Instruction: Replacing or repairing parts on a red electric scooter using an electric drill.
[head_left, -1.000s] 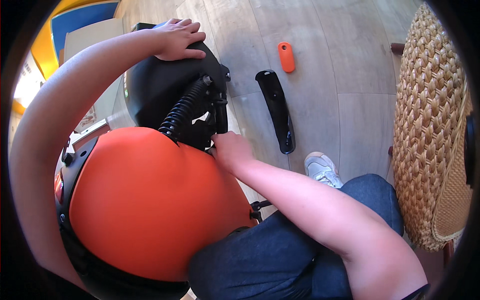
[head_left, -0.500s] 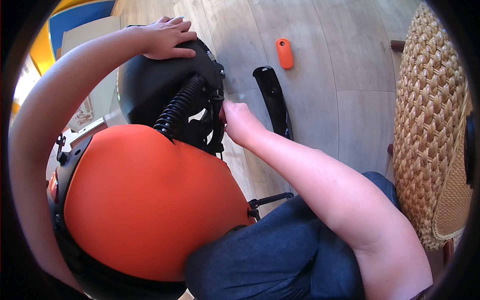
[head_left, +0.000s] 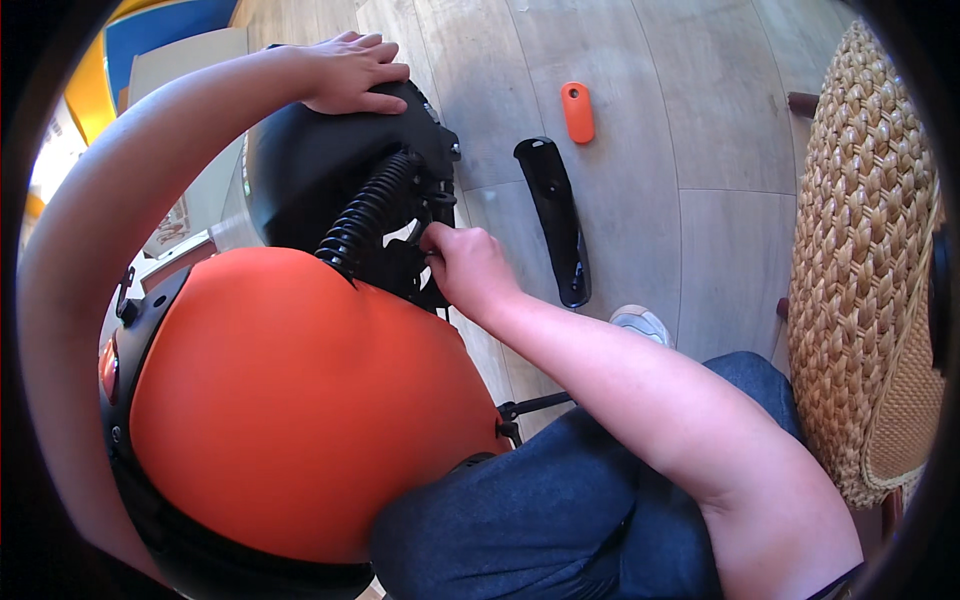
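A large machine with a smooth orange body panel [head_left: 300, 400] lies in front of me, its black rounded cover [head_left: 310, 165] at the far end. My left hand [head_left: 358, 78] rests on top of that cover, palm down with the fingers spread. Between cover and panel runs a black coil spring [head_left: 368, 205]. To the right of the spring, my right hand [head_left: 468, 265] is closed with bent fingers against the black frame parts [head_left: 395, 265]. Whatever the fingertips grip there is hidden from view.
On the wood-look floor lie a long black curved cover piece [head_left: 555, 220] and a small orange oblong piece [head_left: 577, 112]. A woven wicker seat [head_left: 855, 270] stands at the right. Cardboard [head_left: 195, 65] is at the far left. My jeans-clad leg [head_left: 520, 500] touches the machine's near right side.
My right hand has shifted left and slightly nearer, further in over the frame parts. My left hand stays on the cover. The view has moved slightly, and a shoe now shows beside my right forearm.
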